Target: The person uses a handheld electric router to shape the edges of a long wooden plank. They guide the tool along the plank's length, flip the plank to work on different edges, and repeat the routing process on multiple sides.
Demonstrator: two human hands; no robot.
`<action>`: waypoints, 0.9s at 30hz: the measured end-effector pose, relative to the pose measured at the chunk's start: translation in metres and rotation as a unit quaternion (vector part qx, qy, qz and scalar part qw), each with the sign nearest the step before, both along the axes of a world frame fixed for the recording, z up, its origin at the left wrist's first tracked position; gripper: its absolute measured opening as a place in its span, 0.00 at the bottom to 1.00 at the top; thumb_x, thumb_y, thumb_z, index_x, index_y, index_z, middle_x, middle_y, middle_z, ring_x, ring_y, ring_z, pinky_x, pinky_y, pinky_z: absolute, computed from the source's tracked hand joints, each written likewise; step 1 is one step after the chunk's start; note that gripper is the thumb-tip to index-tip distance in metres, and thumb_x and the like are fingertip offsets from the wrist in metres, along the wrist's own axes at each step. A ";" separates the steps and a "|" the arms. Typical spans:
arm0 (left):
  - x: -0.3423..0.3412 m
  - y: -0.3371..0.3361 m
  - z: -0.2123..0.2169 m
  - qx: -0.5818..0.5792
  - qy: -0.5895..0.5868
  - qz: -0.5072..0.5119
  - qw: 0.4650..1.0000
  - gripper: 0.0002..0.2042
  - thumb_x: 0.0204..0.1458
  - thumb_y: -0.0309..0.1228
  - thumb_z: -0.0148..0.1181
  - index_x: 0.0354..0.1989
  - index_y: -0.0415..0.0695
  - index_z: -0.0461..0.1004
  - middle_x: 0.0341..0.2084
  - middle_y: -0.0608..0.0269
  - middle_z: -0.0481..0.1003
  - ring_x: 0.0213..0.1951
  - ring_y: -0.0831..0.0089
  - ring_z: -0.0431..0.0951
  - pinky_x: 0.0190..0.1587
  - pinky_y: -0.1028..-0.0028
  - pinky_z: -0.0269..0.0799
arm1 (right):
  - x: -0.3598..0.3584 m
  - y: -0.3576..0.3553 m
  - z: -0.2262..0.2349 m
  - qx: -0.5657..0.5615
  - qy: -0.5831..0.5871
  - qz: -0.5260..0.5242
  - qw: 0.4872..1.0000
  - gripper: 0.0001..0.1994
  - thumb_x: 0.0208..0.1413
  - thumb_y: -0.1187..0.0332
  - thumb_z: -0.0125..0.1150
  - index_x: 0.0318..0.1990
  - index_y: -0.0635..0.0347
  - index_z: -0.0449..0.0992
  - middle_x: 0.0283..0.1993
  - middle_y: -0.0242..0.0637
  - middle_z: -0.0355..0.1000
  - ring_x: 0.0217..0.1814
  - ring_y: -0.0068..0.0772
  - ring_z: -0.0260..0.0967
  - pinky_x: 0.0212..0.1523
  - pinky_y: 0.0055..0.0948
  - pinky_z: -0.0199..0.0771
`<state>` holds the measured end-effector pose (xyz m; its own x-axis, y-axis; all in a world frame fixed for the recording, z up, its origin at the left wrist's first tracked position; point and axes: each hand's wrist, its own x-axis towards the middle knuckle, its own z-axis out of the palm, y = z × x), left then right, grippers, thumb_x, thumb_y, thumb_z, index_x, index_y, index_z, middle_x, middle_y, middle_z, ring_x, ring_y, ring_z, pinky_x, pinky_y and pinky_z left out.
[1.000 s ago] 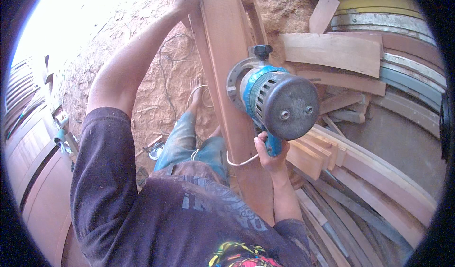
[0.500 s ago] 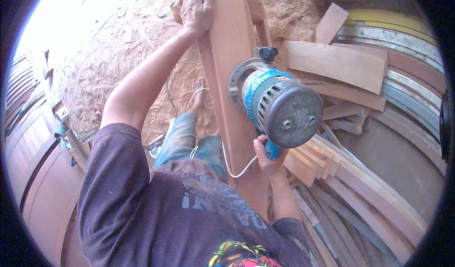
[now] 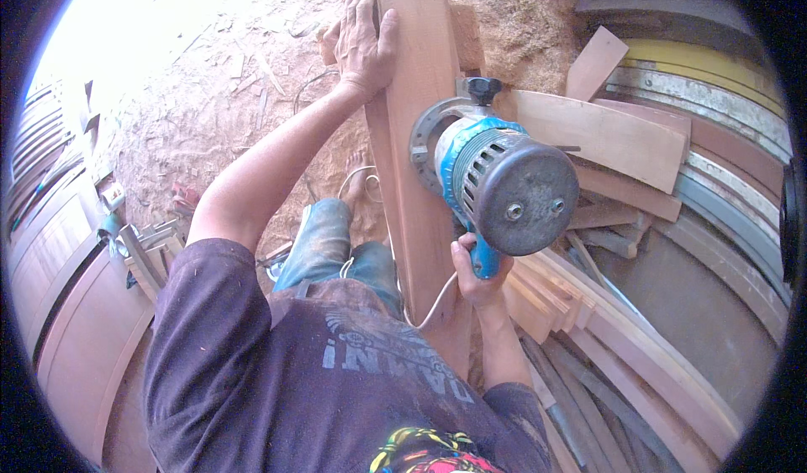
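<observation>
A long reddish wooden plank [image 3: 416, 137] runs from the top of the picture down to my lap. My left hand [image 3: 363, 44] grips its left edge far out, arm stretched. My right hand [image 3: 472, 273] is shut on the blue handle of a router [image 3: 496, 175] with a blue body and grey round cap. The router's metal base presses against the plank's right side. A white cord [image 3: 424, 309] loops down from the handle past my jeans.
Sawdust covers the ground ahead. Cut boards [image 3: 601, 133] and curved wooden strips [image 3: 639, 355] pile up at the right beside stacked round metal rims [image 3: 714, 78]. Wooden door panels [image 3: 67, 305] lean at the left with small scraps near them.
The plank and router sit lower and closer in the picture than before. My left hand has come into fuller view on the plank's edge; the router has shifted slightly along the plank.
</observation>
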<state>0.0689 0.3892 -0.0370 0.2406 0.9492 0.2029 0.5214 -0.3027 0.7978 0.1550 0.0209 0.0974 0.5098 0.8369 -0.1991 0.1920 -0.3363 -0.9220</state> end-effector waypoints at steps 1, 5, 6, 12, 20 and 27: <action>-0.001 0.001 -0.001 0.003 0.009 0.000 1.000 0.32 0.70 0.48 0.51 0.75 0.38 0.61 0.74 0.42 0.63 0.79 0.45 0.55 0.80 0.52 0.45 | 0.000 0.004 0.000 0.001 0.006 -0.004 1.000 0.09 0.58 0.86 0.69 0.41 0.62 0.78 0.37 0.32 0.79 0.35 0.22 0.75 0.36 0.25 0.77; -0.001 -0.001 0.003 0.000 0.018 -0.008 1.000 0.32 0.70 0.47 0.51 0.75 0.38 0.61 0.74 0.42 0.63 0.80 0.47 0.54 0.80 0.51 0.43 | 0.003 0.015 -0.004 0.004 0.004 -0.024 1.000 0.09 0.57 0.85 0.69 0.41 0.63 0.78 0.37 0.33 0.78 0.34 0.22 0.75 0.36 0.26 0.76; -0.002 -0.002 0.003 0.000 0.015 -0.008 1.000 0.32 0.70 0.47 0.51 0.75 0.38 0.61 0.74 0.42 0.63 0.80 0.47 0.54 0.80 0.52 0.44 | 0.005 0.017 -0.005 -0.002 -0.002 -0.017 1.000 0.09 0.58 0.85 0.69 0.41 0.63 0.78 0.37 0.33 0.78 0.34 0.22 0.75 0.36 0.26 0.76; -0.001 -0.005 0.007 -0.002 0.028 -0.009 1.000 0.31 0.71 0.44 0.51 0.75 0.36 0.61 0.74 0.42 0.63 0.80 0.47 0.54 0.80 0.52 0.46 | 0.008 0.031 -0.011 -0.004 0.020 -0.036 0.999 0.08 0.58 0.84 0.69 0.39 0.63 0.78 0.36 0.32 0.77 0.33 0.21 0.74 0.35 0.26 0.74; -0.002 -0.005 0.010 -0.017 0.034 -0.009 0.999 0.29 0.71 0.40 0.49 0.75 0.36 0.61 0.74 0.42 0.63 0.80 0.48 0.55 0.80 0.53 0.45 | 0.013 0.074 0.006 -0.003 0.057 -0.044 0.997 0.07 0.57 0.84 0.69 0.39 0.64 0.79 0.36 0.31 0.78 0.33 0.21 0.73 0.35 0.26 0.74; -0.001 -0.006 0.020 -0.026 0.036 -0.017 0.999 0.28 0.70 0.36 0.49 0.75 0.34 0.61 0.74 0.40 0.63 0.80 0.46 0.55 0.80 0.52 0.46 | 0.018 0.101 0.002 0.014 0.047 -0.050 0.998 0.07 0.58 0.83 0.69 0.40 0.64 0.79 0.35 0.31 0.78 0.34 0.20 0.74 0.37 0.26 0.75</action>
